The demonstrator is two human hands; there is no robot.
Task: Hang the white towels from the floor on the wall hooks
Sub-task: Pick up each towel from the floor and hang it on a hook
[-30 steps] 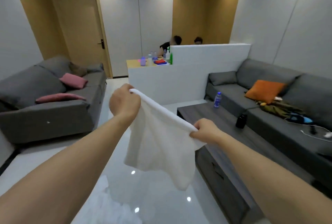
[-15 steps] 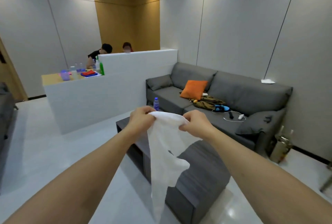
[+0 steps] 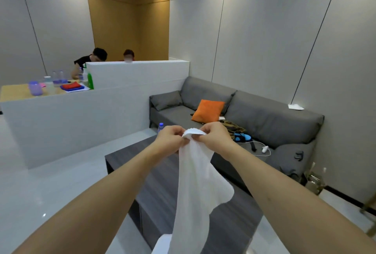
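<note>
Hands closer together than before; left hand, right hand both pinch white towel top edge.

A grey sofa along the right wall carries an orange cushion. A dark coffee table stands near it; a white partition lies far left.

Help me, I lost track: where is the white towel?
Centre of the head view, white towel hangs from both hands, left hand, right hand, above the dark coffee table.
</note>
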